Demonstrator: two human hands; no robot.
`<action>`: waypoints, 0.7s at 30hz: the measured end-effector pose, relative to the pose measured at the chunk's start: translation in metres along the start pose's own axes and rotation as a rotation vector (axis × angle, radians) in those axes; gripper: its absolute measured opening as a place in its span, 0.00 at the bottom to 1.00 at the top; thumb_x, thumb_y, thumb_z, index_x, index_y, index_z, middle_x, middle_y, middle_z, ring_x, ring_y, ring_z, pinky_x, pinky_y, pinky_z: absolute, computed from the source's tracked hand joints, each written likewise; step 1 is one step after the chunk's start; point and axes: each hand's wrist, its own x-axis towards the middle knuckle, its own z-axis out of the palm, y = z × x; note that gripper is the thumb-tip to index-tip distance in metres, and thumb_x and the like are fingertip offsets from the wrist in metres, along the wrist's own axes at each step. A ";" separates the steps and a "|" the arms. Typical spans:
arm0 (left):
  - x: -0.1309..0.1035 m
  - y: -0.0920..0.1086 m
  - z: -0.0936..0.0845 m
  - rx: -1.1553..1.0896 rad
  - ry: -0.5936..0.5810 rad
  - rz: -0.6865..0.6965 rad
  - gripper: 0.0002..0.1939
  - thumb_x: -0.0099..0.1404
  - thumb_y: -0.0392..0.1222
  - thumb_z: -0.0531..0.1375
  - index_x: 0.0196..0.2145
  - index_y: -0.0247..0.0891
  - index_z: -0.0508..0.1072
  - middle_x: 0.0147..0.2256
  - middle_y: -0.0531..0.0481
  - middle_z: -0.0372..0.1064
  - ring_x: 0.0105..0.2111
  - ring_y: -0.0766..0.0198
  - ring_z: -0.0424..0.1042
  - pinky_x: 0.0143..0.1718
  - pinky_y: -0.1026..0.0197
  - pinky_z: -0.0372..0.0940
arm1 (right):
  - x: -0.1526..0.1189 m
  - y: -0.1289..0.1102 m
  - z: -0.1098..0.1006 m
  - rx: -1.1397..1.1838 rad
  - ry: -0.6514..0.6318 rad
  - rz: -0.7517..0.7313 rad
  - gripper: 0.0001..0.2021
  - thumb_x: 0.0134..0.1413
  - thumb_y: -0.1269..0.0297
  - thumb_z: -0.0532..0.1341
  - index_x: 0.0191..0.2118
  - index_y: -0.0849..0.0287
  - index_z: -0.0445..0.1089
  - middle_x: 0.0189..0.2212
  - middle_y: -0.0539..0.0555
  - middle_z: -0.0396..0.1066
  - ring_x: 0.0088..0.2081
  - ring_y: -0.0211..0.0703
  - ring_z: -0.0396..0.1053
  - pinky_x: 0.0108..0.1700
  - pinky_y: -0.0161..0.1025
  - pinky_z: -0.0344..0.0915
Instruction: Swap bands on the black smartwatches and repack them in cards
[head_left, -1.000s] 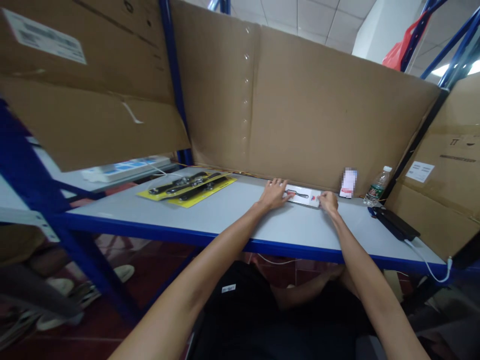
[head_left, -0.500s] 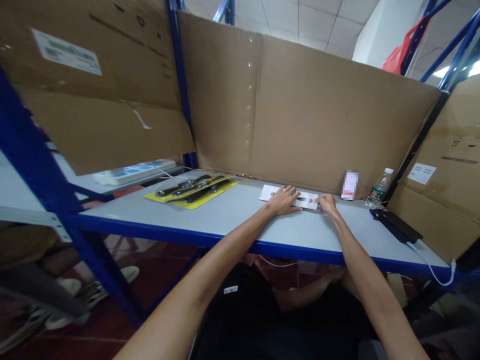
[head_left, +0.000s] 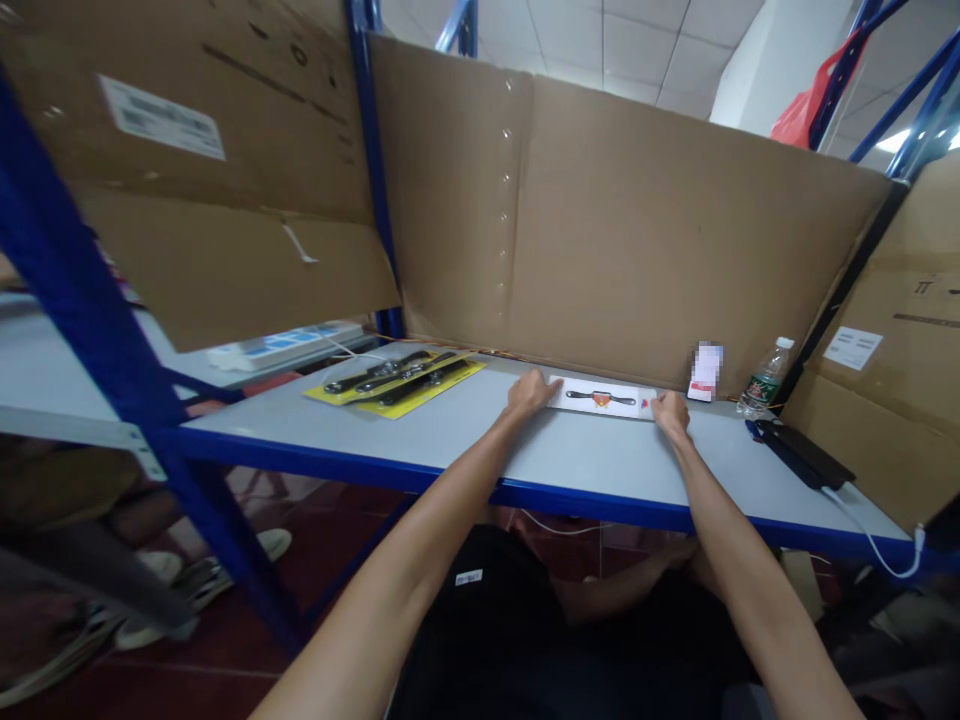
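A long, slim white box (head_left: 602,399) lies on the grey tabletop. Printed on its face is a dark two-handled tool with an orange middle, which looks like a spokeshave. My left hand (head_left: 531,392) is closed at the box's left end, thumb toward it. At the other end, my right hand (head_left: 671,411) grips the corner with curled fingers. Off to the left, several black two-handled tools (head_left: 405,376) with metal parts rest on yellow backing cards (head_left: 367,405).
A phone (head_left: 705,372) leans against the cardboard panel (head_left: 637,240) behind. To the right stand a water bottle (head_left: 765,378) and a black power bank (head_left: 802,453) with a white cable. Blue metal posts (head_left: 375,190) frame the bench. A person's shoes (head_left: 172,590) show at lower left.
My left hand has moved from the middle of the box to its left end, uncovering the printed picture. My right hand stays at the right end. The view has shifted slightly.
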 end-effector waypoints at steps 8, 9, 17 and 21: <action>0.004 0.000 0.006 0.022 -0.111 0.091 0.11 0.65 0.45 0.61 0.39 0.39 0.81 0.44 0.39 0.80 0.47 0.50 0.78 0.44 0.58 0.66 | 0.001 0.005 -0.004 -0.020 0.065 0.104 0.12 0.61 0.66 0.62 0.47 0.57 0.80 0.49 0.64 0.77 0.50 0.55 0.78 0.49 0.43 0.72; 0.003 0.000 0.007 0.043 -0.111 0.108 0.11 0.65 0.44 0.61 0.39 0.38 0.81 0.44 0.38 0.80 0.47 0.49 0.78 0.44 0.57 0.67 | 0.002 0.006 -0.005 -0.016 0.062 0.110 0.12 0.61 0.66 0.62 0.47 0.58 0.80 0.50 0.65 0.77 0.50 0.56 0.78 0.49 0.43 0.72; -0.010 0.004 0.008 0.191 -0.077 0.210 0.15 0.70 0.45 0.58 0.46 0.35 0.80 0.49 0.30 0.77 0.52 0.44 0.76 0.50 0.55 0.67 | 0.003 0.009 -0.004 -0.056 0.038 0.085 0.12 0.64 0.65 0.61 0.48 0.58 0.79 0.50 0.65 0.77 0.53 0.55 0.76 0.50 0.42 0.71; -0.015 0.008 0.010 0.270 -0.059 0.226 0.18 0.72 0.44 0.54 0.50 0.33 0.79 0.52 0.28 0.75 0.53 0.44 0.75 0.52 0.53 0.67 | 0.005 0.012 -0.002 -0.115 0.016 0.027 0.11 0.66 0.64 0.59 0.48 0.58 0.78 0.49 0.64 0.78 0.52 0.53 0.76 0.49 0.39 0.70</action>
